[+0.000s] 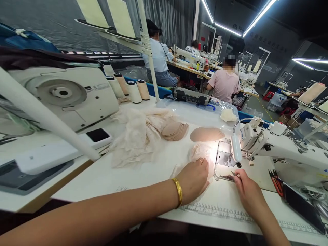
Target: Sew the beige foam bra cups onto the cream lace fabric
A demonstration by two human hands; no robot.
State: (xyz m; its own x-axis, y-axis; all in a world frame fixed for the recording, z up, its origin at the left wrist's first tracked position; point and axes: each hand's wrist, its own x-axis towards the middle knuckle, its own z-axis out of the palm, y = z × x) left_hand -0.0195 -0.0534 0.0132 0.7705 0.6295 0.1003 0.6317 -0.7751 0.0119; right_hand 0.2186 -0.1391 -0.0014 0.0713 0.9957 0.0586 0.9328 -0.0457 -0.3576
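Note:
My left hand (194,177), with a gold bangle on the wrist, lies flat on a pale lace piece (202,150) on the white table, just left of the sewing machine's needle plate (224,159). My right hand (247,191) pinches small metal tweezers (229,177) whose tips point left below the plate. The white sewing machine (276,147) stretches to the right, its lamp glaring on the lace. A beige foam cup (207,134) lies beyond the lace, with a fanned stack of cups (175,131) and a heap of cream lace (135,136) further left.
Several thread cones (129,89) stand at the back. A phone (98,135) and a white machine (66,94) sit left. A clear plastic box (205,111) is behind the cups. Red pencils (275,181) lie right. Two people sit sewing at far tables.

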